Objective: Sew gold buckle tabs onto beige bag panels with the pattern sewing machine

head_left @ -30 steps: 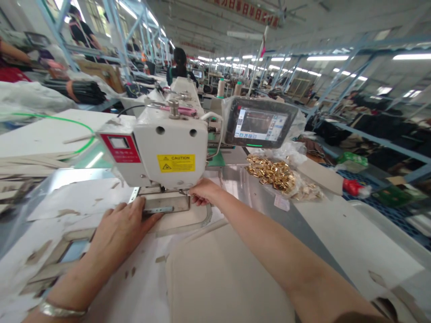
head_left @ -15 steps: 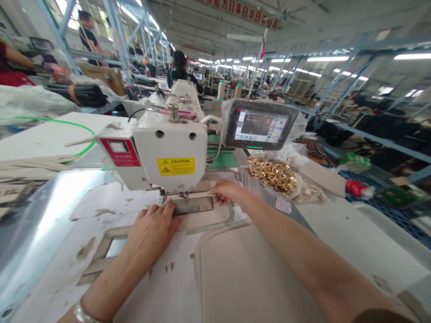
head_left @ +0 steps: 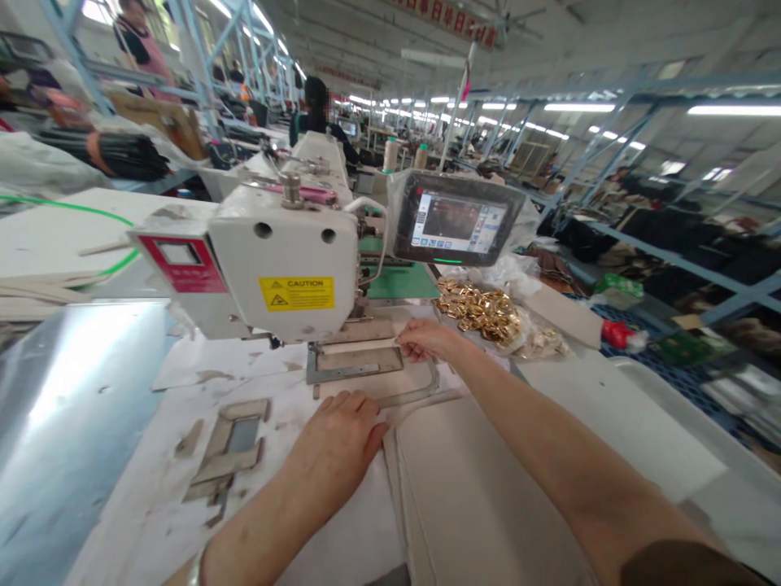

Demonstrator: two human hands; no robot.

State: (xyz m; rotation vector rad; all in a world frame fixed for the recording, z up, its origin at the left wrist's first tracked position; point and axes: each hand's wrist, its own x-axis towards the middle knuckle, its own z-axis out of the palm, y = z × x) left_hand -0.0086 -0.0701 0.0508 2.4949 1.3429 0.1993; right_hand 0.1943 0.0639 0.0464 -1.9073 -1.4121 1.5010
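At the sewing machine's metal clamp frame [head_left: 354, 372], my right hand [head_left: 425, 338] is closed in a pinch at the right end of a narrow beige strip [head_left: 357, 346]. The strip lies along the far side of the frame's opening, and its pinched end is hidden by my fingers. Beneath the frame is a flat beige panel [head_left: 415, 381] with a rounded corner. My left hand [head_left: 342, 439] rests palm down just in front of the frame, fingers stretched out and holding nothing. The white sewing machine head [head_left: 284, 264] stands over the frame's left part.
A stack of beige panels [head_left: 476, 480] lies front right. Gold metal buckles [head_left: 479, 309] are heaped beyond my right forearm, below a control screen [head_left: 457, 218]. At left sit a taped cutout template [head_left: 235, 443] and a shiny metal plate [head_left: 79, 391]. A co-worker [head_left: 317, 114] sits behind the machine.
My left hand has come off the clamp frame and moved toward me and right. My right hand stays pinched at the strip's end. The whole view has shifted slightly.
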